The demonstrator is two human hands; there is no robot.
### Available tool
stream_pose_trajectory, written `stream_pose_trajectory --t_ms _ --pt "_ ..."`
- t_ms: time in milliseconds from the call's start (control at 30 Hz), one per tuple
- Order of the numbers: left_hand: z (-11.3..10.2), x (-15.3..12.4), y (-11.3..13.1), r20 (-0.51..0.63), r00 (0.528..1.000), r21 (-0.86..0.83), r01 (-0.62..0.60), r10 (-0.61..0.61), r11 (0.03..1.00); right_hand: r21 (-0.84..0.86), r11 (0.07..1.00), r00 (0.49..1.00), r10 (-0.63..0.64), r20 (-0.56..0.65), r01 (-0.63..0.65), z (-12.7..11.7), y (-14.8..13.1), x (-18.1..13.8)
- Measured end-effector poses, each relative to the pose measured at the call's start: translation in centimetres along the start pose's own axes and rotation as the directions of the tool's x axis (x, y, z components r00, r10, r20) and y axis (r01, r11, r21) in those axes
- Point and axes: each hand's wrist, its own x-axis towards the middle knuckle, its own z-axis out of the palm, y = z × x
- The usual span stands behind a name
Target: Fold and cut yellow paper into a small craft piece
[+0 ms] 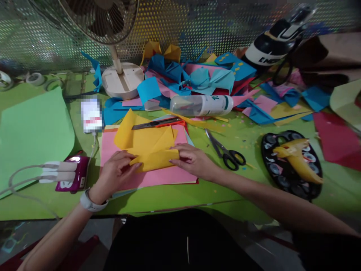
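Left hand (117, 174) and right hand (193, 160) pinch yellow paper (149, 145) — over pink sheets (169, 175).

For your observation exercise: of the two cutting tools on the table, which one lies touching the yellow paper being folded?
The orange utility knife, lying along the yellow paper's top edge. The black scissors lie apart, right of the right hand.

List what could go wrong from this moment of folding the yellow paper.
The left hand and right hand press only the ends of the yellow paper, so its raised upper flap could shift and skew the crease. The utility knife lies against the paper's top edge and the scissors beside the right hand; a sweep might hit either.
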Motion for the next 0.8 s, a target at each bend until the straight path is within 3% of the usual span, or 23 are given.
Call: stream_pose_trajectory --t_ms 233,500,700,800 --pt "0.9 0.3 0.0 -0.035 0.987 0.11 0.161 -0.158 0.981 -0.205 0.974 0.994 0.084 -0.064 -0.096 0.3 -0.8 -0.1" --pt "1.1 0.6 0.4 -0.022 0.977 0.196 0.213 -0.213 0.957 -0.233 0.959 0.987 0.152 -0.052 -0.16 0.5 -0.9 -0.8" --pt "1.2 0.3 0.3 -0.057 0.975 0.293 0.22 -0.213 0.93 -0.228 0.958 0.984 0.168 -0.051 -0.175 0.5 -0.9 -0.8" --pt "0.8 0.0 1.3 -0.146 0.983 0.409 0.159 -0.108 0.899 -0.23 0.956 0.983 0.177 -0.044 -0.182 0.5 -1.0 -0.8"
